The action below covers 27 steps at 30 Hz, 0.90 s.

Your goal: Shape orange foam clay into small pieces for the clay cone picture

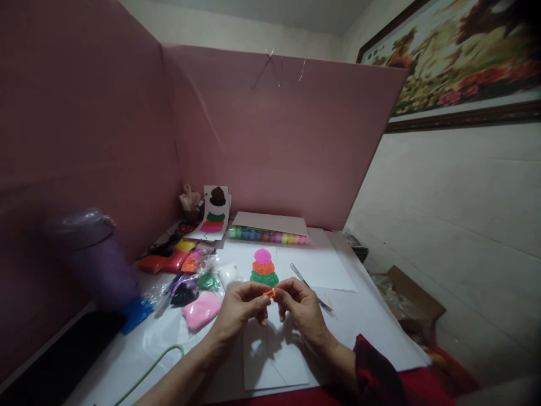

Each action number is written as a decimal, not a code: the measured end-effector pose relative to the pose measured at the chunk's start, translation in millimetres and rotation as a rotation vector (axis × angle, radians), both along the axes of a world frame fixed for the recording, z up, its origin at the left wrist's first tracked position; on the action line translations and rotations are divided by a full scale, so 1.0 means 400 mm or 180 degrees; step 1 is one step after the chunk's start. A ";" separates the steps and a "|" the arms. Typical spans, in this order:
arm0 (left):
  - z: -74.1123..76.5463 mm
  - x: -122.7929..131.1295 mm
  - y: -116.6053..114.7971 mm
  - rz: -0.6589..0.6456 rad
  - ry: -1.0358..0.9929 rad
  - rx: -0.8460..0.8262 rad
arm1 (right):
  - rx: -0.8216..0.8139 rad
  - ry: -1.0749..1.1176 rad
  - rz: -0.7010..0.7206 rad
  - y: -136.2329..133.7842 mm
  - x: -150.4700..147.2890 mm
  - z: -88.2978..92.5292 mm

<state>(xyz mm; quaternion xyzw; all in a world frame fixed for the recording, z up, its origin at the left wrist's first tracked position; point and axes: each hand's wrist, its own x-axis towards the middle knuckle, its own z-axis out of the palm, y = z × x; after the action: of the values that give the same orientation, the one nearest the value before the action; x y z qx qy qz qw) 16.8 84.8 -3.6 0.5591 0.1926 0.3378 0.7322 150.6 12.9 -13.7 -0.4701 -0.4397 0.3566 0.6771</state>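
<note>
A small lump of orange modelling clay (271, 292) is pinched between my two hands. My left hand (245, 301) grips its left side with thumb and forefinger, and my right hand (300, 307) grips its right side the same way. Both hands hover over a white sheet of paper (274, 361). Just beyond the fingertips, a stacked clay shape lies on the paper, with a pink top (262, 256), an orange middle (263, 268) and a green bottom (264, 278). Metal tweezers (300, 273) rest to the right of it, beside thin wooden sticks (329, 303).
Bags of clay, pink (202, 311), red (175, 262) and several other colours, crowd the left side. Behind them stands a picture card (215, 217). A pack of coloured clay (270, 235) lies at the back. A purple tumbler (95, 259) and a green cord (152, 366) are at left.
</note>
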 end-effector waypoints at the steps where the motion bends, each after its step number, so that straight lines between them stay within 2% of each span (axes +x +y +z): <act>1: -0.003 0.002 0.002 -0.0018 -0.0037 0.0000 | 0.0019 -0.0072 0.0049 -0.002 -0.001 0.000; 5: -0.015 0.011 0.006 -0.0010 0.0022 0.0088 | 0.0066 -0.0297 0.0201 -0.011 -0.005 -0.003; 9: -0.017 0.013 -0.004 0.0177 0.0403 0.0351 | 0.0093 -0.0549 0.0242 -0.021 -0.011 0.000; 13: -0.006 0.006 -0.021 0.0384 0.0872 0.0967 | 0.0061 -0.0867 0.0085 -0.031 -0.018 0.008; 16: -0.002 0.002 -0.025 0.0617 0.0955 0.1518 | -0.0024 -0.1021 -0.0058 -0.031 -0.020 0.009; 18: -0.003 0.003 -0.022 0.0507 0.0865 0.1359 | -0.0049 -0.0928 -0.0010 -0.028 -0.018 0.007; 22: -0.009 0.007 -0.005 -0.0052 0.0277 0.0318 | 0.0013 -0.0855 0.0000 -0.021 -0.011 0.002; 24: -0.015 0.008 0.004 -0.0102 0.0157 -0.0012 | 0.0039 -0.1056 -0.0091 -0.020 -0.008 0.001; 27: -0.022 0.008 0.012 -0.0063 0.0250 -0.0136 | 0.0085 -0.1420 -0.0226 -0.023 -0.006 0.001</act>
<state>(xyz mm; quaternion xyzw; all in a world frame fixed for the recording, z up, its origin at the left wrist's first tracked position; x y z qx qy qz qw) 19.9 89.5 -12.3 0.5581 0.2228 0.3042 0.7392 148.1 3.8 -13.3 -0.5435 -0.5665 0.2139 0.5813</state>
